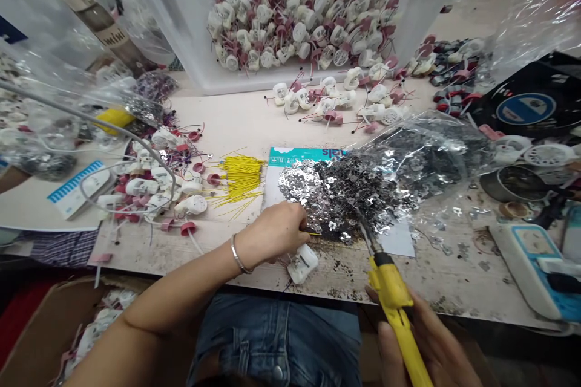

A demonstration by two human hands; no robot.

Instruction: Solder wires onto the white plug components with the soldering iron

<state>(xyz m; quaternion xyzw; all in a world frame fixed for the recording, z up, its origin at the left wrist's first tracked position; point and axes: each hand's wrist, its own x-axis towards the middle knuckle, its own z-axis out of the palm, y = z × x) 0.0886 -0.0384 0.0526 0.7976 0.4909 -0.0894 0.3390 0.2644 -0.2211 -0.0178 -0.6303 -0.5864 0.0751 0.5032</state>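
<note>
My left hand (276, 231) is closed at the table's front, its fingers pinching a thin yellow wire (313, 233). Just beneath it lies a white plastic part (302, 264). My right hand (422, 338) grips a yellow soldering iron (394, 293), whose metal tip points up-left into a pile of small shiny metal pieces (336, 190). That pile rests on a white and teal sheet (281, 157). To the left of the sheet is a bundle of yellow wires (242, 176).
A large translucent bin (186, 30) of white and pink parts stands at the back. More parts (154, 187) lie left, beside a looping grey cable (122, 131). On the right are a plastic bag (436, 157), a metal cup (512, 183) and a power strip (529, 266).
</note>
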